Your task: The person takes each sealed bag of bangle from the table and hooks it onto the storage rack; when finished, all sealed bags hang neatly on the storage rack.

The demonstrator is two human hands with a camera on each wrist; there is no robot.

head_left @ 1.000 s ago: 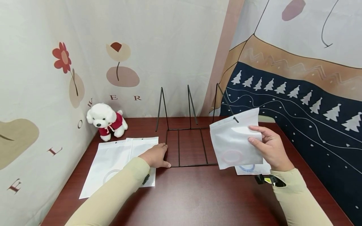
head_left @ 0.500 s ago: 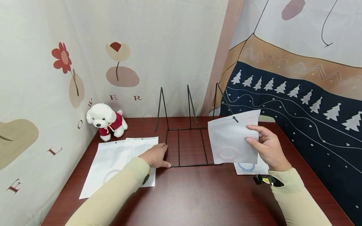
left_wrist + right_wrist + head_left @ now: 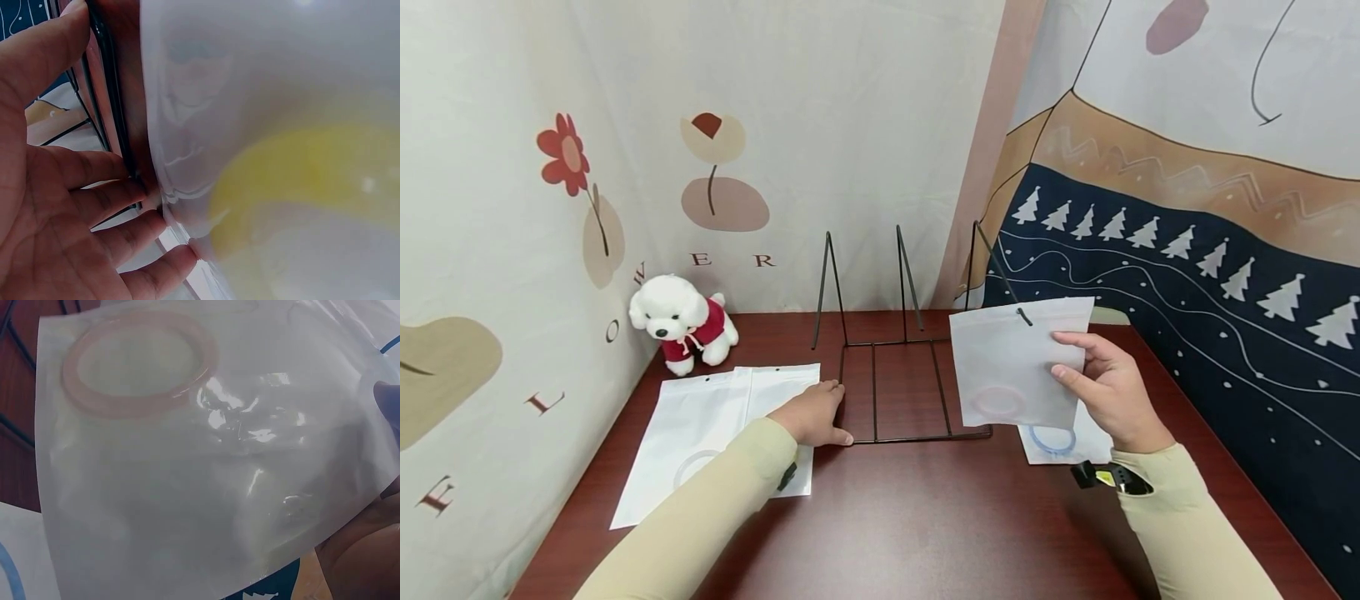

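Since the frame one second back, the translucent white, roughly square pouch (image 3: 1011, 367) has turned: top edge now closer to level, lower edge raised, whole pouch slightly further left. Right hand (image 3: 1112, 387) has come left a little with it; left hand (image 3: 811, 414) unchanged.

Position: pouch hangs upright at the right side of the black wire rack (image 3: 874, 392), with a pink ring (image 3: 134, 407) visible inside. Its top edge runs left to right, right end slightly higher. True long axis cannot be judged, owing to foreshortening.

Key relation (judged): top edge against the rack's right-hand prong (image 3: 1025, 317). The prong tip shows on the near face just below that edge, apparently through a hole; hole itself not distinguishable.

Hands: right is nearer, pinching the pouch's right edge between thumb and fingers, pouch lying to its left. Left is well apart, fingers extended and resting against the rack's left base rail. Left wrist view: fingertips reach the edge of a white pouch containing a yellow ring (image 3: 300, 156).
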